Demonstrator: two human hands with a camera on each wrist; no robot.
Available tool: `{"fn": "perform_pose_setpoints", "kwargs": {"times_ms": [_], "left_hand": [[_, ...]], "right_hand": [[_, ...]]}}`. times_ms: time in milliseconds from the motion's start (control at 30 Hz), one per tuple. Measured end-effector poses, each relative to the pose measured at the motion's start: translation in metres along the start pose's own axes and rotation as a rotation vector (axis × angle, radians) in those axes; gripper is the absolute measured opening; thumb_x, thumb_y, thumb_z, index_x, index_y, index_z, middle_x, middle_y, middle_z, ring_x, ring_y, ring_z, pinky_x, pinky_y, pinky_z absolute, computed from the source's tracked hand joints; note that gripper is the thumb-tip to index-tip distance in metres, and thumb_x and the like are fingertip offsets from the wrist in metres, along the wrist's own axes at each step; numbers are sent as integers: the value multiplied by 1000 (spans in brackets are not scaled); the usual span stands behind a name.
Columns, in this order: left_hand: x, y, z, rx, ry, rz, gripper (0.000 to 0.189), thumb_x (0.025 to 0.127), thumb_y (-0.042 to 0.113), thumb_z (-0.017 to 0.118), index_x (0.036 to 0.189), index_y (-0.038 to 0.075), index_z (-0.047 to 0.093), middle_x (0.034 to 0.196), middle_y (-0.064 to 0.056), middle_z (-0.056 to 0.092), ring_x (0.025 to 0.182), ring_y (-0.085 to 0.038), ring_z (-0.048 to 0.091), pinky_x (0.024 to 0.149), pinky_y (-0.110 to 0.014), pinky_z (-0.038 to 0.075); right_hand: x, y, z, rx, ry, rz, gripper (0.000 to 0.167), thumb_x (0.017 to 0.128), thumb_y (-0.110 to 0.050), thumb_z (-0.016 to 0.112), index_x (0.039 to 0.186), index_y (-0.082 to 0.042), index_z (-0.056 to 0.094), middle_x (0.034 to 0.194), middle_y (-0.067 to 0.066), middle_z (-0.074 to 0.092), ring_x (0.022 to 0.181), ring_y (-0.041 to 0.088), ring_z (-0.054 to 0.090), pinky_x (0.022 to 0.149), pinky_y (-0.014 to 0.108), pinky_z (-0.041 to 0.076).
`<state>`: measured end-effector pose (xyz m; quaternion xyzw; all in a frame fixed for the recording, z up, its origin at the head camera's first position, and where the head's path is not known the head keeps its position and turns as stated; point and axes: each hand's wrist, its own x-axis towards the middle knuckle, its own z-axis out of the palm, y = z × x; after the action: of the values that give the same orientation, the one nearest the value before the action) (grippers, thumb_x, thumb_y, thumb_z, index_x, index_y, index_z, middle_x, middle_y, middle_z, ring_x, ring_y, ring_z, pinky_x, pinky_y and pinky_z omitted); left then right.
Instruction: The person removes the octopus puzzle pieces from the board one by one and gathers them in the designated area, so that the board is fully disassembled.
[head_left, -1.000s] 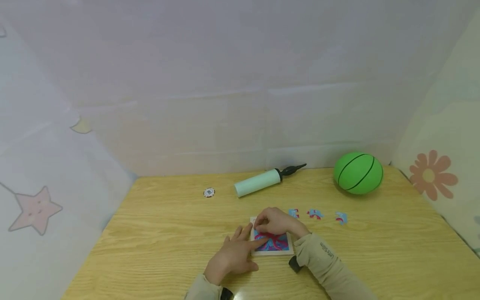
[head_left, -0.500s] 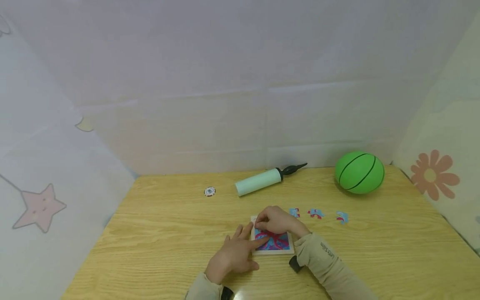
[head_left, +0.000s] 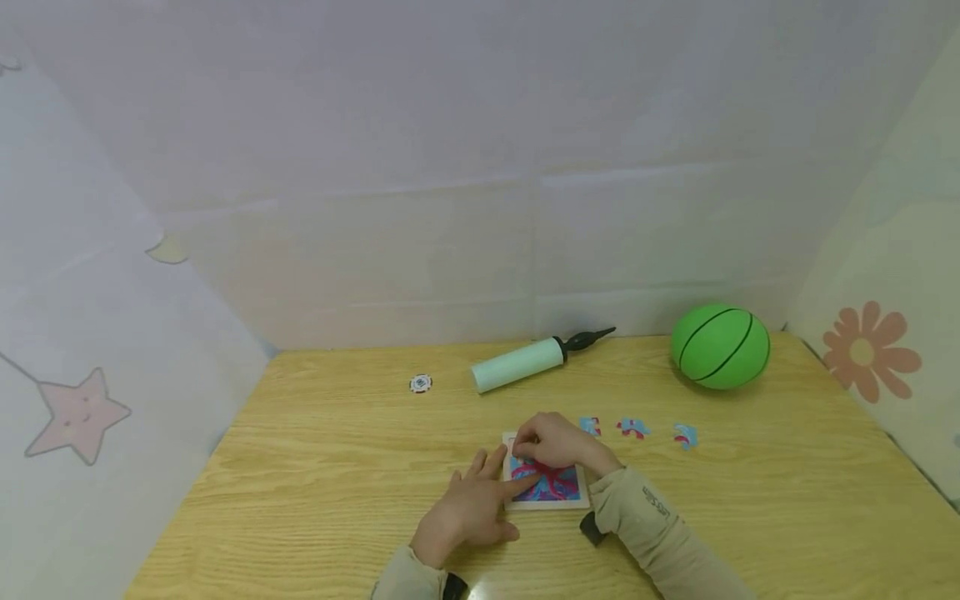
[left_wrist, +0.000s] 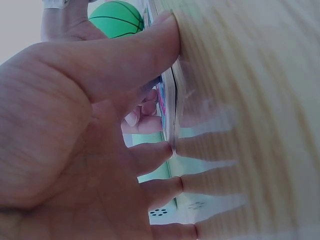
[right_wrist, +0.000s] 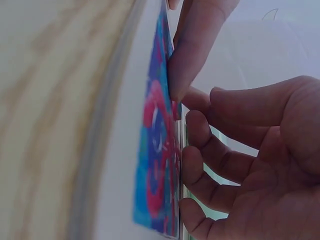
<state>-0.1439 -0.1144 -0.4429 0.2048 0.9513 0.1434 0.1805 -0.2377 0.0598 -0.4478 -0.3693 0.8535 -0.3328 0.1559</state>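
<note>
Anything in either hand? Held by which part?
Left hand: nothing held; index finger rests on the flat, white-framed, blue-and-pink puzzle. Right hand, curled over it: cannot tell.

The wood-grained table (head_left: 322, 467) looks glossy; the puzzle (head_left: 553, 492), smooth; the pump (head_left: 519, 364), plastic; the sleeves (head_left: 654, 521), matt cloth.

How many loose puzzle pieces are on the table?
3: left piece, middle piece and right piece, in a row to the right of the right hand, which may hide more.

Left hand (head_left: 471, 505) lies spread beside the curled right hand (head_left: 552, 440).
</note>
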Motion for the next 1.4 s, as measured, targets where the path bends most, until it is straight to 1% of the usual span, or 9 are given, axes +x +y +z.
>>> {"fn": "perform_pose_setpoints", "kwargs": {"times_ms": [233, 367, 467, 567, 767, 1000, 1133, 1233, 1400], "left_hand": [[-1, 0, -1, -1, -3, 9, 69, 82, 37, 74, 143, 42, 43, 158, -16, 17, 140, -46, 19, 98, -71, 27], [-1, 0, -1, 5, -5, 10, 68, 82, 37, 74, 143, 42, 43, 157, -16, 18, 140, -46, 19, 98, -71, 28], [-1, 1, -1, 12, -10, 9, 67, 82, 38, 74, 142, 43, 44, 158, -16, 18, 140, -46, 19, 98, -70, 28], [-1, 1, -1, 21, -13, 9, 67, 83, 38, 73, 142, 43, 43, 158, -16, 18, 140, -46, 19, 98, -70, 28], [-1, 0, -1, 30, -13, 13, 66, 83, 39, 73, 142, 44, 43, 158, -16, 17, 140, -46, 19, 98, -71, 28], [0, 1, -1, 20, -21, 1, 66, 83, 39, 72, 142, 45, 42, 158, -16, 16, 140, -45, 19, 99, -70, 27], [0, 1, -1, 16, -22, -5, 67, 84, 38, 72, 143, 45, 42, 158, -16, 17, 140, -45, 19, 99, -70, 27], [0, 0, -1, 6, -22, -11, 66, 83, 37, 73, 142, 45, 43, 157, -16, 18, 140, -45, 18, 100, -69, 26], [-2, 0, -2, -14, -26, -14, 65, 84, 36, 73, 142, 43, 44, 157, -16, 18, 141, -45, 18, 101, -69, 25]], "right_hand": [[-1, 0, -1, 30, -10, -4, 13, 94, -9, 60, 90, -5, 72, 82, -4, 66, 70, 5, 52, 70, 25, 46], [-1, -1, 0, 44, -14, 0, 8, 88, 0, 63, 86, -5, 69, 78, -4, 63, 69, 6, 52, 67, 25, 46], [-1, -3, 0, 64, -20, 9, 12, 83, 6, 64, 85, -6, 67, 76, -3, 61, 67, 7, 53, 64, 24, 46], [-2, -3, 0, 84, -15, 12, 14, 81, 7, 64, 85, -6, 66, 74, -3, 61, 66, 7, 54, 62, 24, 46], [-2, -1, 1, 113, 23, 5, 14, 81, 7, 66, 84, -7, 67, 75, -4, 63, 68, 7, 57, 64, 25, 48], [-4, 1, -7, 161, 108, 25, 8, 86, -1, 66, 88, -9, 68, 83, -4, 65, 78, 11, 61, 70, 27, 52], [-12, 4, -18, 220, 150, 60, 4, 89, -6, 66, 92, -8, 68, 85, -1, 66, 77, 13, 63, 66, 28, 54], [-20, 8, -25, 277, 171, 74, 7, 90, -6, 66, 96, -3, 67, 86, 4, 66, 74, 16, 65, 64, 30, 55], [-34, 19, -36, 288, 195, 110, 13, 88, -5, 68, 99, 1, 67, 90, 8, 67, 79, 18, 65, 70, 33, 55]]}}
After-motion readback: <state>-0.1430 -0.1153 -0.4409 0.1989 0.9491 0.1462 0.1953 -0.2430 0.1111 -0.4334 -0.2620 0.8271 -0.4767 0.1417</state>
